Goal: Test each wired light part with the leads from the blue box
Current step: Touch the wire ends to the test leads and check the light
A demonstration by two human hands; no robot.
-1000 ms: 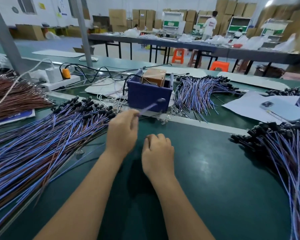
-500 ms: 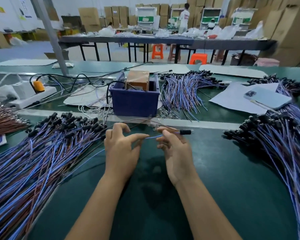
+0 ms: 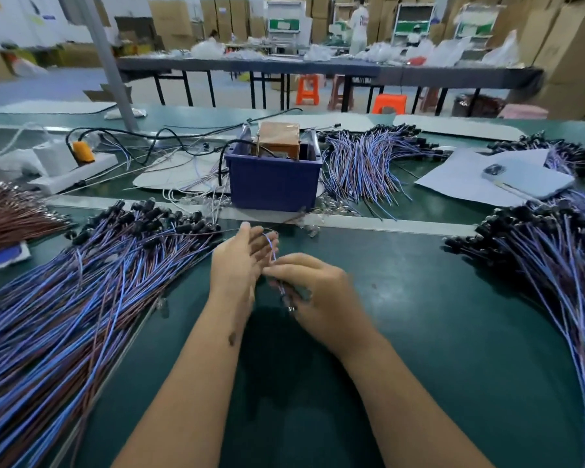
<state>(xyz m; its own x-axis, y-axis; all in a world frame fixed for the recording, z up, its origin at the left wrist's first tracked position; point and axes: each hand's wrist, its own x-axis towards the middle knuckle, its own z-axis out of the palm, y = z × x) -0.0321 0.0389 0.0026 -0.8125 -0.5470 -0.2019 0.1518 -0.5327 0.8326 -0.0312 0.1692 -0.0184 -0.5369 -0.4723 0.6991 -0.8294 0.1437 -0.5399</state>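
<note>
A blue box [image 3: 273, 184] with a brown transformer block inside stands on the green bench, straight ahead of my hands. Thin leads run from it toward my hands. My left hand [image 3: 240, 265] is held edge-up in front of the box with its fingers fairly straight, and a blue-and-brown wired light part [image 3: 273, 256] loops across its fingertips. My right hand [image 3: 313, 292] curls round the lower end of that wire; the part's black head is blurred under its fingers. A big pile of wired light parts [image 3: 81, 282] lies to the left.
More wired parts lie heaped at the right [image 3: 547, 258] and behind the box [image 3: 368, 163]. A phone [image 3: 527, 179] rests on white paper at the right. A white power strip with an orange plug [image 3: 81, 153] sits at the left. A grey post [image 3: 110, 62] rises behind.
My hands have drawn together in front of the box. The wired part, earlier stretched level between them with its black head pointing right, now stands looped, with the right hand closed over its lower end.
</note>
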